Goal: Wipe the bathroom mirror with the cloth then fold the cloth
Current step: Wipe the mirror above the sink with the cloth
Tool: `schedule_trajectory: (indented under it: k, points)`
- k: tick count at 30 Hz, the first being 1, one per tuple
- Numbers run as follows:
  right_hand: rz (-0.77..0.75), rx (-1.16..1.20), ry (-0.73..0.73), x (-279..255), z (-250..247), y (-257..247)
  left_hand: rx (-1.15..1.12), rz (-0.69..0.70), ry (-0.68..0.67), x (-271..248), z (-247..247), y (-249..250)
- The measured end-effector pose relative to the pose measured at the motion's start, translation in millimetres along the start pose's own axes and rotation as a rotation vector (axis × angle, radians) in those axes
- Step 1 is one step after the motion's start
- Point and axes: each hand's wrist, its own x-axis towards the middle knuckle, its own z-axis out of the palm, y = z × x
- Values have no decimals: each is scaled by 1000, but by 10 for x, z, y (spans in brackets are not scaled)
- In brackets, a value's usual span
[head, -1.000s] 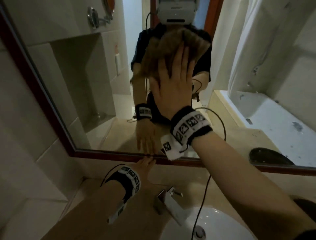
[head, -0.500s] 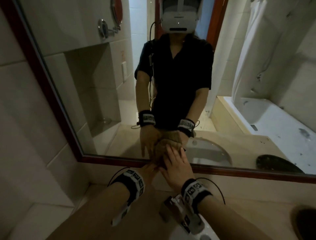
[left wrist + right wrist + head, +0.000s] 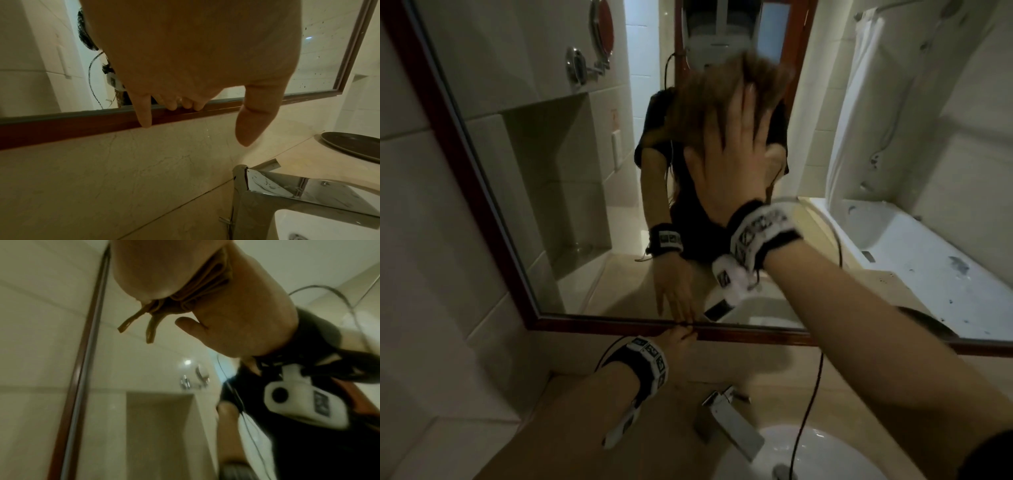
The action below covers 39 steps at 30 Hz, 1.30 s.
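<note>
A brown cloth (image 3: 709, 102) lies flat on the wall mirror (image 3: 544, 178), high in its middle. My right hand (image 3: 739, 137) presses it to the glass with straight, spread fingers. In the right wrist view the cloth (image 3: 197, 293) shows bunched between my palm (image 3: 144, 272) and the palm's reflection. Low down, my left hand (image 3: 679, 341) rests its fingertips on the mirror's dark red lower frame (image 3: 592, 325). In the left wrist view its fingers (image 3: 145, 116) touch that frame (image 3: 61, 128) and hold nothing.
A chrome faucet (image 3: 726, 421) and white basin (image 3: 825, 455) sit below on the beige counter (image 3: 571, 411). A dark oval dish (image 3: 353, 146) lies at the counter's right. A black cable (image 3: 815, 377) hangs from my right wrist over the basin. Tiled wall stands to the left.
My right hand swept the cloth from high on the glass down to the bottom frame, then back up to the top middle. My left hand stayed on the frame.
</note>
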Motion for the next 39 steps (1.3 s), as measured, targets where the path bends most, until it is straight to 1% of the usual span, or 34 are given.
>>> schedule_trajectory:
  k: [1, 3, 4, 6, 7, 8, 10, 12, 14, 16, 18, 20, 22, 24, 25, 27, 29, 31, 32, 33, 34, 36, 38, 39]
  points:
    - [-64, -23, -65, -267, 138, -25, 9, 10, 1, 2, -5, -2]
    - [-191, -38, -265, -911, 403, -66, -12, -21, -67, -8, -59, 14]
    - [-226, -18, -364, -1242, 517, -72, -24, -40, -107, -6, -94, 20]
    - [-245, 5, -541, -1773, 656, -68, -10, -38, -147, 22, -147, 25]
    - [-254, -14, -598, -1912, 669, -62, 0, -27, -146, 17, -165, 30]
    - [-263, -32, -619, -1956, 656, -43, 0, -29, -146, 9, -162, 30]
    - [-281, -24, -566, -1799, 585, 26, -16, -42, -134, -11, -141, 31]
    - [-277, -2, -430, -1409, 429, 90, -27, -42, -92, -44, -118, 39]
    - [-224, 13, -270, -863, 203, 129, -25, -44, -63, -35, -98, 50]
    - [-151, 42, -131, -269, -35, 161, -25, -53, -72, -28, -103, 66]
    - [-65, 33, -55, 225, -256, 190, -29, -67, -76, -34, -112, 82]
    - [-10, 2, -13, 452, -356, 177, -42, -70, -59, -54, -124, 102]
    - [27, -3, -15, 365, -279, 108, -48, -76, -52, -50, -127, 109]
    - [-16, 5, -66, -42, -60, 30, -44, -61, -52, -68, -151, 116]
    - [-70, 7, -125, -356, 81, 1, -32, -57, -52, -86, -161, 108]
    - [-168, 15, -297, -1130, 365, -18, -12, -52, -61, -106, -189, 121]
    - [-185, -1, -516, -1861, 584, 27, -1, -37, -22, -13, -142, 112]
    - [-171, -66, -668, -2280, 702, 101, 3, -64, -25, 76, -76, 84]
    - [-161, -79, -701, -2326, 715, 136, 3, -85, -22, 91, -38, 64]
    - [-149, -79, -695, -2284, 699, 170, 11, -88, -15, 72, -31, 62]
    - [-139, -64, -652, -2186, 662, 212, 40, -71, -10, 36, -44, 82]
    - [-117, -18, -495, -1850, 532, 321, 39, -52, 5, -48, -105, 164]
    - [-55, 20, -301, -1326, 321, 440, 106, -47, 98, -52, -99, 226]
    - [-21, 33, -208, -1047, 214, 498, 103, -38, 125, -72, -82, 279]
